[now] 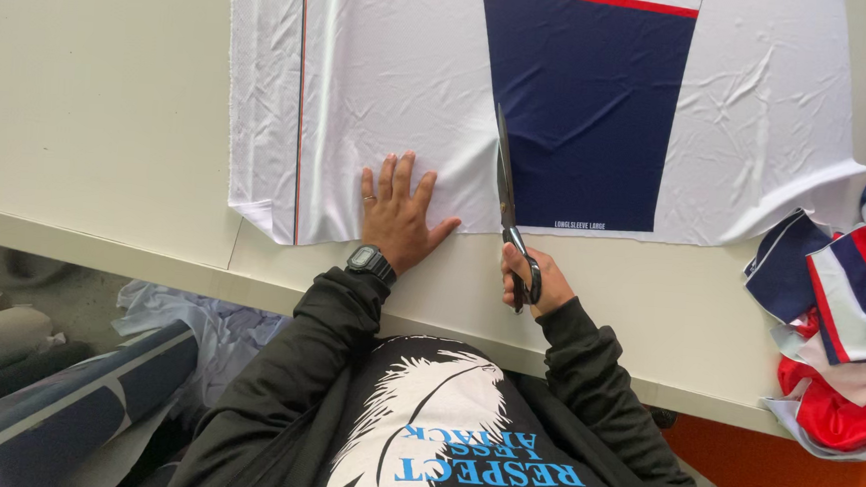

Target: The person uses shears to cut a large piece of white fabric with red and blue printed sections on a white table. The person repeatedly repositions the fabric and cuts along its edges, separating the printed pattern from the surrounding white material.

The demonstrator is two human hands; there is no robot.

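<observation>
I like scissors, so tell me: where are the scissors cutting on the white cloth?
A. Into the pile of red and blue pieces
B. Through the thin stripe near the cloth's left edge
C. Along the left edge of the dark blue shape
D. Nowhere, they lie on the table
C: the right hand holds the scissors, whose blades run up the left edge of the dark blue shape printed on the white cloth.

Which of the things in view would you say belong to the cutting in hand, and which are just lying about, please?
In use:
- scissors, held in the right hand
- white fabric with its navy panel, pressed flat by the left hand
- table under it

Lying about:
- pile of cut red, white and navy pieces
- fabric rolls on the floor
</observation>
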